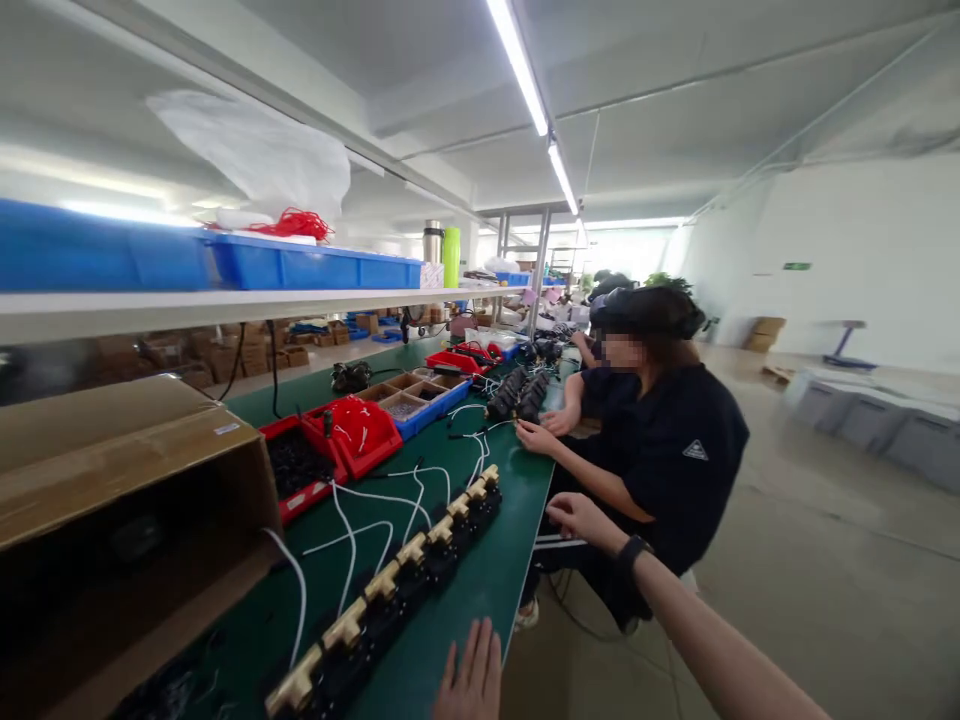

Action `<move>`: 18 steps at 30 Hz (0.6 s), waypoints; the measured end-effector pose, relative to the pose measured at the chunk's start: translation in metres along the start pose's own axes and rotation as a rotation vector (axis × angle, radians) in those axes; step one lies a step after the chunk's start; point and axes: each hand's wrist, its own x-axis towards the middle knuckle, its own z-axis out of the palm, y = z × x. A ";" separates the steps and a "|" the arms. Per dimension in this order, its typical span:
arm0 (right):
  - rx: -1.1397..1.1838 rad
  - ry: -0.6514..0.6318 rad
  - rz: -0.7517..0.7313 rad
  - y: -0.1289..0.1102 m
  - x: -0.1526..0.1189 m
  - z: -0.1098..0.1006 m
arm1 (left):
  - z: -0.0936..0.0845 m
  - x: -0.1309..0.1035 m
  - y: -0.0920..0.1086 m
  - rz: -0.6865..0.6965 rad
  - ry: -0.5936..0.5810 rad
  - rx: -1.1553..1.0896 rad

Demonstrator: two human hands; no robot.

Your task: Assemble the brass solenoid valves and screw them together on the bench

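Note:
My left hand point(471, 672) rests flat at the front edge of the green table, fingers stretched out, holding nothing. Beside it, running diagonally, lies a row of brass T-shaped fittings point(382, 582) joined to black bodies, with white cables point(349, 545) trailing away behind. My right hand point(587, 520), a black band at its wrist, hangs past the table's edge near the co-worker's legs. Its fingers curl in towards the thumb; anything between them is too small to make out. Further along the table, the co-worker's hands point(541, 435) are close to black ribbed parts point(517, 393).
An open cardboard box point(247, 440) stands at the left. Red bins point(367, 430) of small parts and a blue divided tray point(431, 415) line the table's back. Overhead, a shelf point(285, 300) carries blue bins point(315, 265). A seated co-worker point(667, 450) is at the right.

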 end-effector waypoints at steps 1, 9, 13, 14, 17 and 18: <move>-0.002 -0.022 0.035 -0.005 -0.007 0.002 | -0.004 -0.003 -0.001 0.031 -0.026 -0.017; -0.074 -0.124 0.186 -0.069 -0.031 0.011 | -0.051 -0.031 -0.003 0.133 -0.016 -0.090; -0.136 -0.154 0.171 -0.105 -0.033 0.020 | -0.057 -0.035 -0.004 0.131 -0.008 -0.115; -0.149 -0.162 0.164 -0.112 -0.033 0.024 | -0.056 -0.034 -0.004 0.131 -0.002 -0.117; -0.176 -0.203 0.144 -0.124 -0.035 0.033 | -0.053 -0.033 -0.004 0.127 0.009 -0.121; -0.180 -0.222 0.141 -0.126 -0.036 0.036 | -0.052 -0.033 -0.003 0.125 0.011 -0.123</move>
